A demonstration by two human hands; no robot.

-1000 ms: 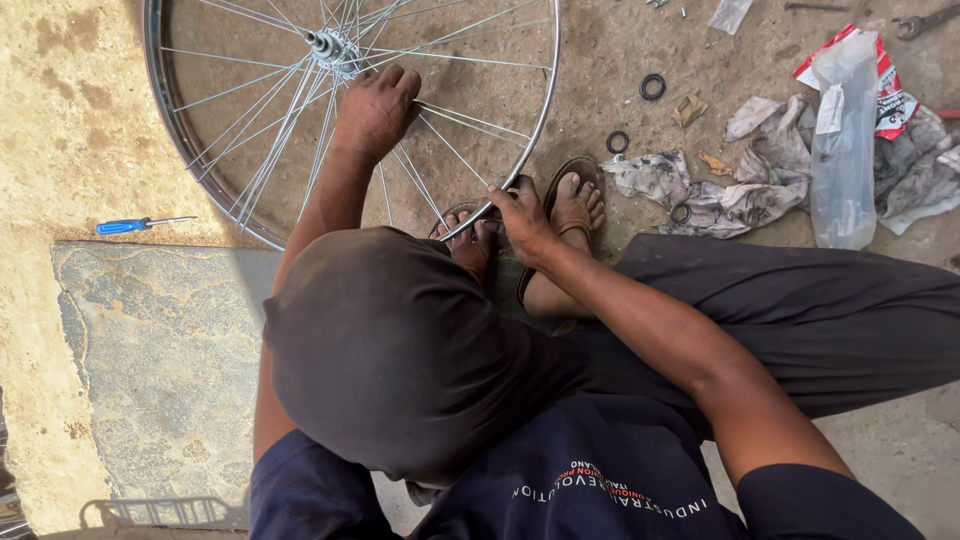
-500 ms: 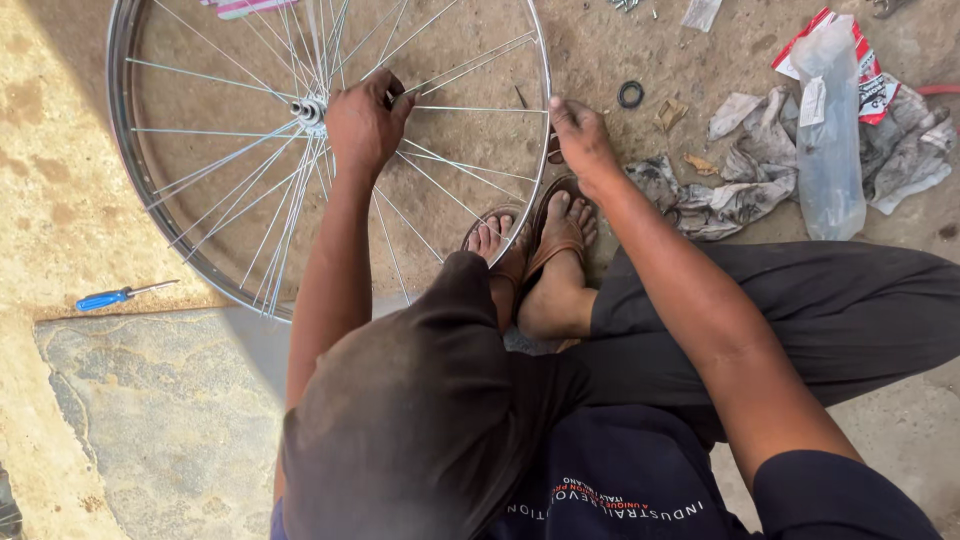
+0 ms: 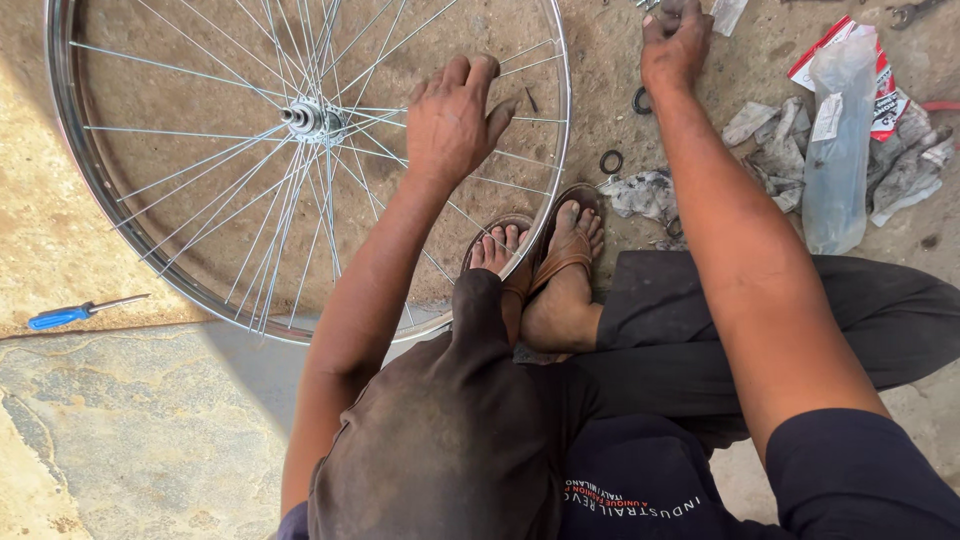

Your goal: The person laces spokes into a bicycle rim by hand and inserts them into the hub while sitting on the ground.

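Resting on the wheel spokes, left hand; right hand well apart.

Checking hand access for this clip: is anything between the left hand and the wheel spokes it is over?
Nothing visible does. The left hand lies spread directly over the spokes of the bicycle wheel, right of the hub, with no tool or rag under it. The right hand is off the wheel, at small parts on the ground.

**Bits lying around on the ground**

Blue-handled screwdriver on sandy ground, nr edge of grey stone slab. Clear plastic bag w/ red-white packet beside it. Grey rags between. Two black rubber rings, apart.
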